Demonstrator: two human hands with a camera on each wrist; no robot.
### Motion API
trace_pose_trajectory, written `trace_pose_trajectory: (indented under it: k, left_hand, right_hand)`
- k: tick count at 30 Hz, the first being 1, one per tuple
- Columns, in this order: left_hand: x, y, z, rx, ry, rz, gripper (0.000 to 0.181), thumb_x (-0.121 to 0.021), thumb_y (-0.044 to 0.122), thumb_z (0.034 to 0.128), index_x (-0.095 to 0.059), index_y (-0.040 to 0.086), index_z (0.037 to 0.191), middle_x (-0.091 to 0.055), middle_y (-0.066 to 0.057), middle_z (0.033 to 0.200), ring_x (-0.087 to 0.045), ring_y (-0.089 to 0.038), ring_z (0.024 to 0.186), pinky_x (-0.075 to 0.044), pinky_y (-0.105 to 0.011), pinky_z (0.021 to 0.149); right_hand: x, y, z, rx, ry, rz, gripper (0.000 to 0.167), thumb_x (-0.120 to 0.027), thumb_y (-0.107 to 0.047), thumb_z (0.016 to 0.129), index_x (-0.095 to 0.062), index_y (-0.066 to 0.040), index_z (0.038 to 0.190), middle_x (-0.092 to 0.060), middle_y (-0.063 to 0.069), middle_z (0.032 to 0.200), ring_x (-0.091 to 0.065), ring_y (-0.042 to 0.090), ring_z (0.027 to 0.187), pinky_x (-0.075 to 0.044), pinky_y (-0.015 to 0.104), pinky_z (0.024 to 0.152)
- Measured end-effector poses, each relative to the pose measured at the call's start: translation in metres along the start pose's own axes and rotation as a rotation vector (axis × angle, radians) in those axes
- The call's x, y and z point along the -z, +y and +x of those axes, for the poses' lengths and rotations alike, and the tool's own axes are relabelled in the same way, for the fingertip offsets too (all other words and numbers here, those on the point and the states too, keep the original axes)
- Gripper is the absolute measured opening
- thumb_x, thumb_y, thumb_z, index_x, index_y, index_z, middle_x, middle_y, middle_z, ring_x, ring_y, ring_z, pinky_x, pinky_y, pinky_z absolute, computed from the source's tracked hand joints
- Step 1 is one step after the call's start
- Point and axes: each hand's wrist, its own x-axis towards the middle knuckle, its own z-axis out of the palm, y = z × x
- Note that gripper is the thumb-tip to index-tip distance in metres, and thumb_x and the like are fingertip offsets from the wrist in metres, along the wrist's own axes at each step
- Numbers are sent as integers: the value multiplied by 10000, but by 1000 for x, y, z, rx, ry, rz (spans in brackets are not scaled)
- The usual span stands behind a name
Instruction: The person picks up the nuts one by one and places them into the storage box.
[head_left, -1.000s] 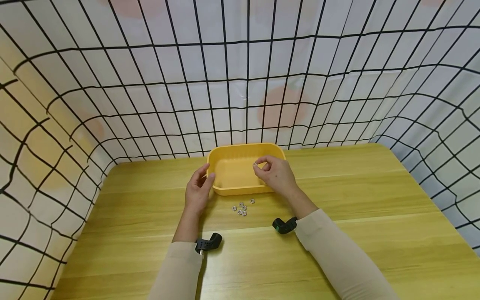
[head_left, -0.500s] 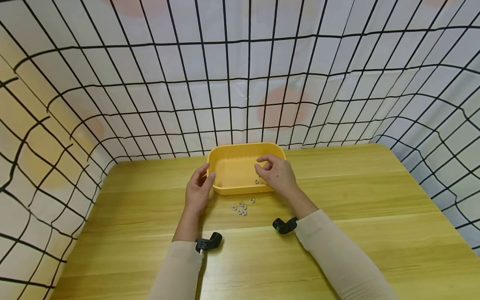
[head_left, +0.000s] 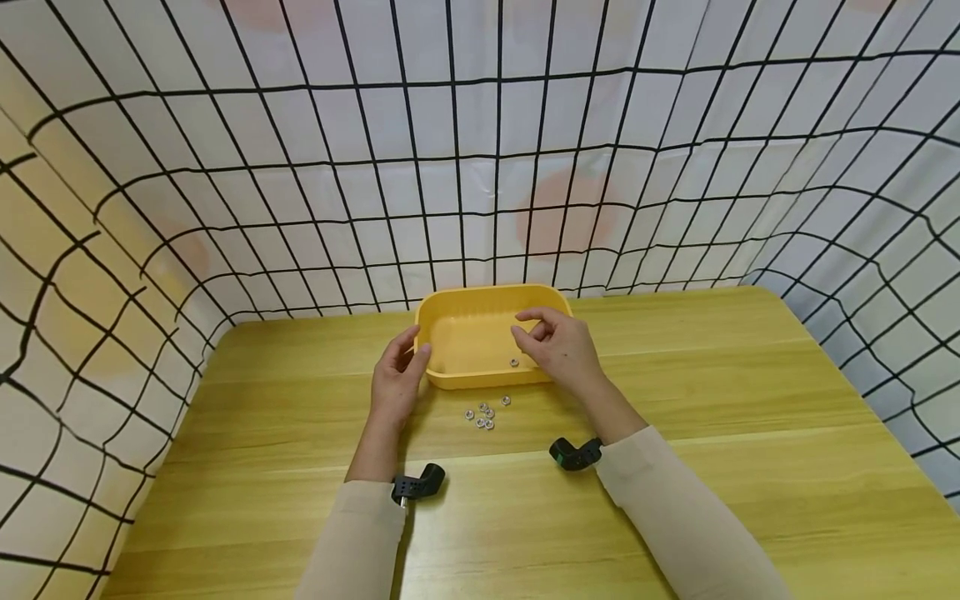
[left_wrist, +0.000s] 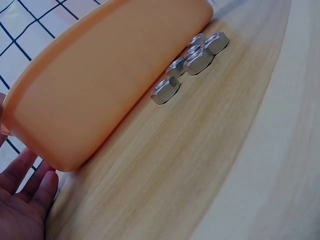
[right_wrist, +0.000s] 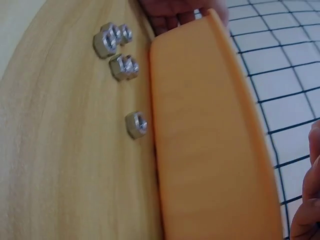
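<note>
A yellow plastic tray stands near the table's back edge; the wrist views show its side as orange. Inside, by the near wall, lies one metal hex nut. Several more hex nuts are on the table in front, most bunched together and one nut apart. My left hand rests at the tray's left end, its fingers relaxed and close against the outer wall. Over the tray's right side is my right hand, thumb and index finger parted, nothing between them.
The wooden table extends on both sides of the tray. Behind it rises a black wire grid against pale cloth, with grid panels at left and right too. Each wrist carries a black camera mount.
The hex nut pinched by my right hand a second ago was let go and now lies in the tray. That hand has shifted slightly right, its thumb and index finger apart. The left hand stays put.
</note>
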Motion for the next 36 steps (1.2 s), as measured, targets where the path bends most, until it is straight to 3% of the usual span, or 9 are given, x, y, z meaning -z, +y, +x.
trace_pose_trajectory:
  k: [7,14,22,29,36]
  left_hand:
    - [1,-1,1,9,-3,2,446,-653,300,1014,-581,203,1444,-515,-114,1520,-499,-315,1390,-421,-492,1163]
    - [1,1,2,15,-7,4,449,-649,310,1015,-579,201,1445,-504,-111,1534,-483,-311,1407,-403,-491,1179]
    - [1,-1,1,10,-6,1,461,-666,320,1004,-582,217,1445,-508,-111,1530,-489,-314,1398,-416,-490,1165]
    - [2,1,0,3,-6,18,460,-657,312,1011,-573,208,1451,-507,-113,1531,-490,-317,1395,-417,-496,1163]
    - [2,0,0,-2,-10,9,466,-657,303,1011,-570,193,1455,-503,-125,1533,-486,-321,1399,-414,-496,1163]
  right_hand:
    - [5,-8,-17,33,-30,28,280,-759,-246,929,-729,-67,1142,-677,44,752,-552,177,608,-448,220,530]
    - [3,-6,-39,-13,-71,37,231,-764,-235,929,-740,-96,1112,-667,26,749,-543,158,607,-454,214,538]
    - [-1,7,-60,-153,-269,66,205,-769,-201,914,-740,-103,1092,-660,12,755,-509,131,587,-391,211,508]
    - [-4,32,-65,-212,-357,-8,273,-778,-217,894,-708,-74,1116,-637,8,777,-552,130,648,-451,235,582]
    - [-13,40,-62,-196,-346,-44,298,-779,-228,890,-704,-78,1136,-657,-3,765,-576,126,618,-465,255,578]
